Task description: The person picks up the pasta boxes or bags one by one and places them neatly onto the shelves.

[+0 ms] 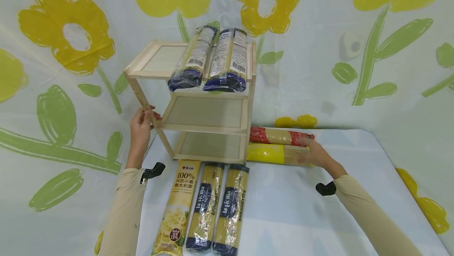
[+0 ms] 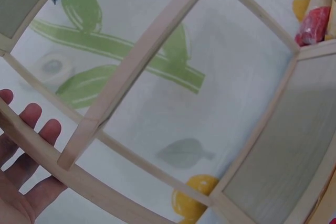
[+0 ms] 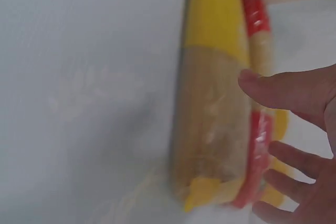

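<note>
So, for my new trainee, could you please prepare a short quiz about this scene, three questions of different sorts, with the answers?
1. True or false: the left hand grips the rack.

2. Choose one. The right hand is nearest to:
A. the packs on the top shelf
B. the red pack and the yellow pack
C. the floor

3. How many pasta packs lie side by side on the table, in front of the rack?

Key: 1. True. 2. B. 3. Three.
</note>
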Demonstrator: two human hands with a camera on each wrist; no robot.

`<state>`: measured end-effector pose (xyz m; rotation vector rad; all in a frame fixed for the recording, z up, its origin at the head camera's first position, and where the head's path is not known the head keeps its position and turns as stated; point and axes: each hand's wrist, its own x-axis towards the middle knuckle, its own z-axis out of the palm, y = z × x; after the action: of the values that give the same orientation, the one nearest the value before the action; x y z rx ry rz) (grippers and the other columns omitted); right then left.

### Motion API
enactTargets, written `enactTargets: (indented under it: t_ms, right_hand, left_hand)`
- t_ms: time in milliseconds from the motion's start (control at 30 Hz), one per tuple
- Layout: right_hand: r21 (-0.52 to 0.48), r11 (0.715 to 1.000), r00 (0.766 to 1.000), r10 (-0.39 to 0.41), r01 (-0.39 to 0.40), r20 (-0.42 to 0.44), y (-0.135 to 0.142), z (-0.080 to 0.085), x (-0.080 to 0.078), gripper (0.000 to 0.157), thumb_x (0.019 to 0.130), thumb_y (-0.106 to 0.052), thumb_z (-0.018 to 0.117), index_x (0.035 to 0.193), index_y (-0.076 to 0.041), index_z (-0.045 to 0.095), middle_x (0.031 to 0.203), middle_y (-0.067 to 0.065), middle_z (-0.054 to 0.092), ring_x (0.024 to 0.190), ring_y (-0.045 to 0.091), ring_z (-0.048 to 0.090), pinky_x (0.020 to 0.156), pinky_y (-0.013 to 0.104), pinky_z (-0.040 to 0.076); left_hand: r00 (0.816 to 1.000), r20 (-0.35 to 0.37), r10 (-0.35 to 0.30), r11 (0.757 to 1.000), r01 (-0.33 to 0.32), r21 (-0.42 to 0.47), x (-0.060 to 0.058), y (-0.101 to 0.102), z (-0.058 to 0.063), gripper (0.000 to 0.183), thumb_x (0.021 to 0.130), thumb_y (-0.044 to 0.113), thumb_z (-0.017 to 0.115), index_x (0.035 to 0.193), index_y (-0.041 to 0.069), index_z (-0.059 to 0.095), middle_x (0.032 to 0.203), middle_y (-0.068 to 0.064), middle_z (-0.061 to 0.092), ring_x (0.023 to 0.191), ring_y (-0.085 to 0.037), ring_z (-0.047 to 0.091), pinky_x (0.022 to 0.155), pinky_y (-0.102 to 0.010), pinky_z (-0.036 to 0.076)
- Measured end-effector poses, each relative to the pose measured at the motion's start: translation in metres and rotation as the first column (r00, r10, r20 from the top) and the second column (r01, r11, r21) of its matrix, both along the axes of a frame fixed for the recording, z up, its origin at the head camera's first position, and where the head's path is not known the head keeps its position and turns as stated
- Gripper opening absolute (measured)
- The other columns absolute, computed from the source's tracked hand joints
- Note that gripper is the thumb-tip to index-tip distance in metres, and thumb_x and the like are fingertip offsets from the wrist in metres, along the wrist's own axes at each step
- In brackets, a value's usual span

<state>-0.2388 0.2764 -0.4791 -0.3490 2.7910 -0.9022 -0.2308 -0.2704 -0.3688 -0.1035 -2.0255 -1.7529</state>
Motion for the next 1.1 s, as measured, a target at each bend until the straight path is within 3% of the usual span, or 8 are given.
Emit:
enactTargets:
  t_ms: [133, 267, 433, 500, 633, 867, 1000, 1100]
  right_hand:
    - [0.096, 0.995, 1.0, -0.005, 0.004, 0.002, 0.005, -0.025, -0.006, 0.067, 0.07, -0.019, 0.084, 0.127, -0.002, 0.053, 0.131, 0.031, 0.041, 0.118, 0.051, 0.033, 0.09, 0.07, 0.031]
    - [0.186, 0.982, 0.998, 0.015, -0.004, -0.058, 0.008, -0.044, -0.002, 0.077, 0.063, -0.022, 0.088, 0.129, -0.008, 0.05, 0.131, 0.031, 0.037, 0.117, 0.053, 0.03, 0.088, 0.071, 0.031]
    - [0.29, 0.957, 0.99, 0.046, -0.005, -0.136, 0.013, -0.053, 0.002, 0.081, 0.063, -0.026, 0.088, 0.131, -0.011, 0.048, 0.13, 0.027, 0.041, 0.111, 0.048, 0.035, 0.087, 0.067, 0.036]
    - [0.285, 0.958, 0.99, 0.058, -0.019, -0.131, 0.014, -0.052, 0.002, 0.077, 0.063, -0.024, 0.087, 0.13, -0.011, 0.05, 0.127, 0.025, 0.045, 0.108, 0.047, 0.036, 0.086, 0.066, 0.036]
    - [0.25, 0.968, 0.995, 0.051, -0.027, -0.091, 0.012, -0.051, 0.003, 0.069, 0.06, -0.017, 0.086, 0.121, -0.015, 0.052, 0.121, 0.023, 0.048, 0.105, 0.047, 0.037, 0.086, 0.07, 0.03]
    - [0.179, 0.982, 0.998, 0.055, -0.057, 0.017, 0.011, -0.05, 0.013, 0.071, 0.059, -0.015, 0.086, 0.119, -0.016, 0.048, 0.115, 0.017, 0.05, 0.097, 0.037, 0.047, 0.08, 0.064, 0.041]
    - [0.185, 0.976, 0.994, 0.11, -0.111, 0.013, 0.011, -0.052, 0.02, 0.074, 0.062, -0.019, 0.083, 0.125, -0.016, 0.046, 0.121, 0.016, 0.051, 0.1, 0.036, 0.047, 0.08, 0.069, 0.036]
    - [0.186, 0.971, 0.987, 0.158, -0.149, -0.034, 0.012, -0.049, 0.025, 0.071, 0.064, -0.015, 0.08, 0.128, -0.014, 0.048, 0.121, 0.016, 0.055, 0.098, 0.033, 0.049, 0.08, 0.064, 0.039]
  left_hand:
    - [1.0, 0.0, -0.003, 1.0, 0.003, 0.007, -0.005, -0.003, -0.007, 0.021, 0.1, 0.022, 0.045, 0.109, 0.011, 0.06, 0.092, -0.017, 0.062, 0.087, -0.023, 0.063, 0.071, -0.027, 0.051]
    - [1.0, 0.007, 0.006, 1.0, -0.006, 0.001, -0.013, -0.008, -0.018, 0.023, 0.1, 0.026, 0.044, 0.111, 0.013, 0.059, 0.095, -0.019, 0.061, 0.088, -0.022, 0.062, 0.072, -0.027, 0.05]
    - [1.0, 0.009, -0.002, 1.0, 0.002, 0.007, -0.004, -0.001, -0.006, 0.022, 0.101, 0.022, 0.043, 0.111, 0.011, 0.059, 0.097, -0.023, 0.06, 0.09, -0.025, 0.062, 0.074, -0.029, 0.05]
    - [1.0, 0.007, -0.005, 1.0, 0.005, 0.001, 0.0, 0.003, 0.001, 0.021, 0.101, 0.02, 0.043, 0.11, 0.011, 0.059, 0.096, -0.025, 0.059, 0.09, -0.026, 0.062, 0.075, -0.03, 0.051]
    - [1.0, -0.002, -0.008, 1.0, 0.008, -0.002, 0.002, 0.003, 0.002, 0.021, 0.101, 0.02, 0.043, 0.11, 0.01, 0.059, 0.095, -0.025, 0.059, 0.088, -0.025, 0.062, 0.073, -0.028, 0.051]
    - [1.0, -0.014, -0.011, 1.0, 0.01, -0.018, 0.003, 0.002, 0.0, 0.02, 0.101, 0.019, 0.044, 0.11, 0.01, 0.059, 0.094, -0.022, 0.061, 0.088, -0.024, 0.063, 0.071, -0.026, 0.051]
    - [1.0, -0.024, 0.005, 1.0, -0.006, -0.023, 0.002, 0.001, 0.0, 0.02, 0.101, 0.019, 0.044, 0.109, 0.01, 0.06, 0.092, -0.017, 0.062, 0.087, -0.023, 0.064, 0.07, -0.026, 0.051]
    - [1.0, -0.021, -0.006, 1.0, 0.006, -0.012, 0.001, 0.0, 0.0, 0.02, 0.101, 0.019, 0.044, 0.11, 0.01, 0.06, 0.092, -0.018, 0.062, 0.086, -0.022, 0.063, 0.07, -0.027, 0.051]
